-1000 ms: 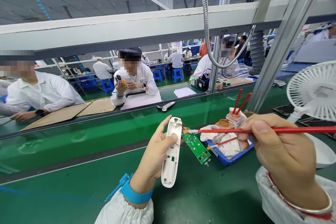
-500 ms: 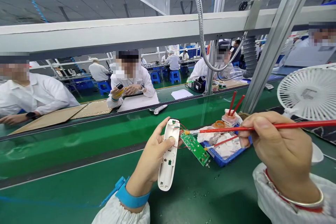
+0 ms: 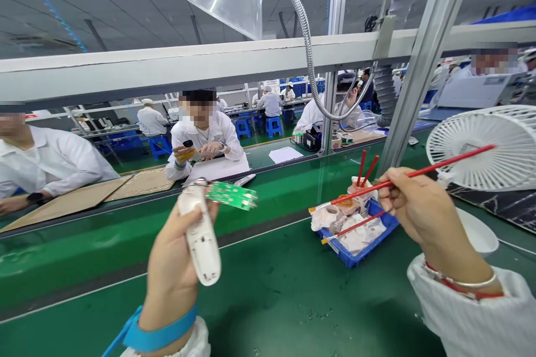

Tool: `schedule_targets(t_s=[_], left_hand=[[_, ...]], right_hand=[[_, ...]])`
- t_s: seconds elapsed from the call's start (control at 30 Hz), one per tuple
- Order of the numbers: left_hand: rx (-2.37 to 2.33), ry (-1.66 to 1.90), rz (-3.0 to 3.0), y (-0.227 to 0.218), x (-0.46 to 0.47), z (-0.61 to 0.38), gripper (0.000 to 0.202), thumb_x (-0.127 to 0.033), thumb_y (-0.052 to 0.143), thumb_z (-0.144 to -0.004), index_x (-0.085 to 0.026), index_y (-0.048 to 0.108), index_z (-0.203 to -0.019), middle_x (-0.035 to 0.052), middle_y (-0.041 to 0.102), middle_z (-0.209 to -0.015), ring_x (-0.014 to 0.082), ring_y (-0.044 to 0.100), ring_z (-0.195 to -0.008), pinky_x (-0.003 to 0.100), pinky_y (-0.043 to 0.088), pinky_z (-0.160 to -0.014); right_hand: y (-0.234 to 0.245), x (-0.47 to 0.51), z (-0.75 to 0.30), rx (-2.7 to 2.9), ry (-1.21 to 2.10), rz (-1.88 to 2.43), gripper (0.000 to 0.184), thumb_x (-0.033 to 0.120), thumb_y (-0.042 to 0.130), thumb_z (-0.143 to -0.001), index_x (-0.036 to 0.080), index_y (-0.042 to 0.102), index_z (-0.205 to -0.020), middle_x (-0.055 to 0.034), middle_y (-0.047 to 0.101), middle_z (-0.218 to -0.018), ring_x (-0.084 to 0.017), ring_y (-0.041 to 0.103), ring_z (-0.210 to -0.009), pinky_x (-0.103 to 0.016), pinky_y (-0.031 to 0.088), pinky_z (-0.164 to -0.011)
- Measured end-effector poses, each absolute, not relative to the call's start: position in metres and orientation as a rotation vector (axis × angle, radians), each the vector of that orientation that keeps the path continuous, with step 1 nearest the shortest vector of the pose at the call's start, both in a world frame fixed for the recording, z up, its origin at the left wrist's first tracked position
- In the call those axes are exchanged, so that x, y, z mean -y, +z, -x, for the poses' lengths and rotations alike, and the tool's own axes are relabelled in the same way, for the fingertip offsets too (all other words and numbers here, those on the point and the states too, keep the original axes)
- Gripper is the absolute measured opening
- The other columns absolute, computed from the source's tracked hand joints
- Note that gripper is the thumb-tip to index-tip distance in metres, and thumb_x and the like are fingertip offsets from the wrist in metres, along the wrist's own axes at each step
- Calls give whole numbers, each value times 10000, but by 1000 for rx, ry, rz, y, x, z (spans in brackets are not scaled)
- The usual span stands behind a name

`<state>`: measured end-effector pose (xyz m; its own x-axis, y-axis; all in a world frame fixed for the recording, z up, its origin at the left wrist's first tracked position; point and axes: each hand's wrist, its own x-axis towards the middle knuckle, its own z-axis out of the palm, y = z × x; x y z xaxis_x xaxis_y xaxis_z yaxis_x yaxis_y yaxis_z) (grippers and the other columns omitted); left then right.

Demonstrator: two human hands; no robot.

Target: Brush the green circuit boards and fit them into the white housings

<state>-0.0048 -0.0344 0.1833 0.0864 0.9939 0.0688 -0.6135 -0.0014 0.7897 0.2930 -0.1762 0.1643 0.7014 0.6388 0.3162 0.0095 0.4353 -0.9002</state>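
My left hand (image 3: 171, 256) is closed round a white plastic casing (image 3: 201, 240), lifted above the green belt. A green circuit board (image 3: 231, 195) sticks out to the right from the casing's top end on thin wires. My right hand (image 3: 412, 206) pinches a red-handled brush (image 3: 402, 178). Its tip reaches down toward the blue tray (image 3: 355, 256). The brush tip and the board are well apart.
The blue tray holds white cloths, a small pot and two more red brushes (image 3: 365, 167). A white fan (image 3: 481, 148) and a white dish (image 3: 479, 234) stand at right. A slanted metal post (image 3: 414, 67) and a fume hood hose (image 3: 310, 61) rise ahead. People in white coats (image 3: 205, 134) sit across the belt.
My left hand swung the casing and board up and to the left, away from the brush. My right hand tilted the brush tip down toward the tray. The view shifted right.
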Motion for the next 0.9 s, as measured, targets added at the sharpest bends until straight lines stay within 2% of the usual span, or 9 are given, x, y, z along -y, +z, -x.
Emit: schedule_targets(t_s=[0.13,0.3,0.4,0.53,0.63,0.73,0.83,0.9], left_hand=[[-666,1667,-631,201,29,32,330,-17,488,-726,-207,675,-921,-42,676,-1027,100,645,-832,173,571,-773],[-669,1685,-624,207,33,41,288,-46,504,-752,-245,670,-876,-78,669,-1073,112,593,-1044,165,549,-839],[-649,1677,-606,206,33,40,305,-40,480,-755,-222,663,-919,-47,676,-1056,110,609,-1011,176,531,-875],[-592,1636,-628,204,32,36,324,-31,460,-763,-213,652,-950,-23,688,-982,95,646,-868,196,534,-874],[-551,1585,-666,200,29,31,298,-40,496,-741,-208,655,-929,-12,686,-960,102,646,-819,210,549,-843],[-543,1524,-742,189,11,27,291,-56,539,-701,-202,648,-928,-2,674,-970,122,636,-847,231,545,-837],[-641,1534,-932,166,-30,25,377,-73,548,-679,-207,597,-1027,7,647,-1005,136,624,-861,269,532,-841],[-777,1561,-972,143,-65,22,447,-54,506,-699,-228,537,-1110,5,625,-1010,115,614,-806,263,526,-813]], right_hand=[[123,185,-321,520,732,1260,328,404,752,-638,170,528,-688,24,552,-513,-65,466,-426,-139,401,-393],[70,194,-336,428,785,1509,256,274,612,-797,133,527,-600,-21,553,-511,-61,473,-423,-146,401,-409],[53,191,-338,420,703,1702,364,314,556,-846,153,488,-526,-2,494,-419,-65,428,-367,-158,347,-369],[41,185,-345,467,552,1971,491,418,601,-798,193,361,-433,38,375,-307,-74,323,-272,-196,219,-321],[38,185,-352,540,470,2130,517,454,600,-784,201,335,-420,23,413,-309,-102,366,-263,-229,253,-350],[38,187,-358,593,408,2254,524,479,564,-795,205,339,-410,8,450,-319,-135,427,-285,-263,317,-405],[38,188,-362,630,379,2337,518,485,560,-787,212,339,-406,0,470,-328,-159,465,-312,-284,347,-448],[35,188,-364,643,379,2370,518,489,566,-775,216,333,-401,-1,472,-327,-166,470,-315,-292,350,-455]])
